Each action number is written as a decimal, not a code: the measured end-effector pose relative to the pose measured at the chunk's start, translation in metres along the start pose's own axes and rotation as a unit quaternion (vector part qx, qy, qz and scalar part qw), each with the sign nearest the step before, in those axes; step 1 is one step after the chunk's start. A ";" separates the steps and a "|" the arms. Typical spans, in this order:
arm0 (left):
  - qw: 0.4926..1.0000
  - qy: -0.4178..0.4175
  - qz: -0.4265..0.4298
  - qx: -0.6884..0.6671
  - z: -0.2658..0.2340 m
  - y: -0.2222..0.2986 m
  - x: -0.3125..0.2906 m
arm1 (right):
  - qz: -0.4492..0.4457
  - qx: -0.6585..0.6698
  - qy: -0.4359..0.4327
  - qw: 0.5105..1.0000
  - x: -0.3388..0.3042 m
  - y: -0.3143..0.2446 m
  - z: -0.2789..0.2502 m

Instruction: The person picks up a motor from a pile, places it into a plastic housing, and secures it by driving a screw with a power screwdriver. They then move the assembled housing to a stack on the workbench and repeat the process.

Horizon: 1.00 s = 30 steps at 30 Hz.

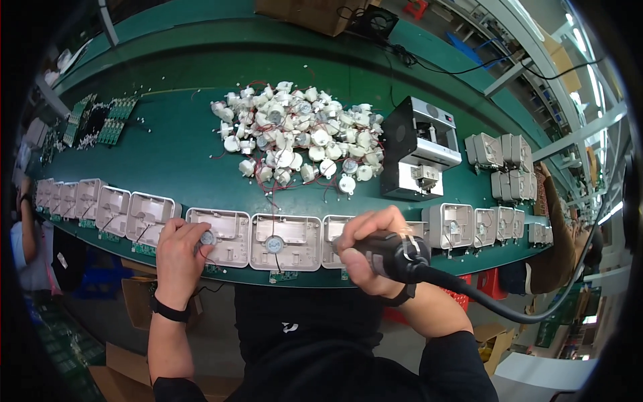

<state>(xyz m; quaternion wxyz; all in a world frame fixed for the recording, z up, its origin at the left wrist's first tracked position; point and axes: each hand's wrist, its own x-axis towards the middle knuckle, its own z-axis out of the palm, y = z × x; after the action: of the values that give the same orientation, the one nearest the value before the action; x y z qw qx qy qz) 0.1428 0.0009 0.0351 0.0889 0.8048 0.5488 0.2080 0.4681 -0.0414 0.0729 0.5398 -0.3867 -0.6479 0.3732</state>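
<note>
My right hand (pixel 378 248) is wrapped around a black electric screwdriver (pixel 400 258), whose thick cable runs off to the right. The tool and hand cover part of a grey plastic housing (pixel 330 249) below them. At the left, my left hand (pixel 179 253) pinches a small round wired part (pixel 207 238) inside another open housing (pixel 231 231). Between my hands lies a third housing (pixel 295 260) with a round part (pixel 273 244) seated in it and a dark wire hanging over its front wall. Where the screwdriver's tip meets anything is hidden.
A heap of white round parts with red wires (pixel 295 127) lies behind the housings. A black-and-silver machine (pixel 418 151) stands right of it, with stacked housings (pixel 516 151) beyond. Green circuit boards (pixel 120 120) lie at far left. Other people's arms (pixel 27 228) show at both table ends.
</note>
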 end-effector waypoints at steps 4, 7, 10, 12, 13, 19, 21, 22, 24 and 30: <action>1.000 -0.012 0.025 0.013 0.001 -0.005 -0.002 | -0.039 -0.048 -0.004 0.998 0.004 -0.003 -0.010; 0.998 -0.063 0.010 0.024 -0.010 0.000 -0.006 | -0.015 0.031 0.016 0.999 0.000 -0.034 -0.023; 0.998 -0.038 0.046 0.011 -0.048 0.033 -0.008 | -0.032 0.152 0.097 0.983 -0.030 -0.081 -0.053; 0.994 -0.054 0.092 -0.024 -0.048 0.070 -0.002 | -0.050 0.187 0.182 0.964 -0.061 -0.096 -0.069; 0.988 -0.075 0.124 -0.054 -0.045 0.089 0.000 | -0.054 0.186 0.182 0.964 -0.073 -0.093 -0.074; 0.947 -0.196 0.239 -0.087 0.038 0.176 0.027 | -0.144 0.086 0.318 0.933 -0.130 -0.062 -0.107; 0.947 -0.201 0.247 -0.048 0.056 0.183 0.034 | -0.150 0.077 0.318 0.933 -0.138 -0.062 -0.110; 0.946 -0.204 0.251 -0.027 0.060 0.185 0.037 | -0.156 0.066 0.319 0.933 -0.142 -0.062 -0.111; 0.944 -0.209 0.255 -0.006 0.064 0.188 0.041 | -0.162 0.060 0.324 0.930 -0.146 -0.059 -0.115; 0.946 -0.194 0.258 0.035 0.076 0.185 0.048 | -0.139 0.059 0.340 0.928 -0.150 -0.042 -0.124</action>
<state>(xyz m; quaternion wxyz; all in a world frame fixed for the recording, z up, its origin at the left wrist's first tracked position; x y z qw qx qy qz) 0.3471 -0.0195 0.0473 0.1089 0.9462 0.3013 0.0445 0.6044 -0.1866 0.0667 0.7963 -0.3633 -0.4496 0.1781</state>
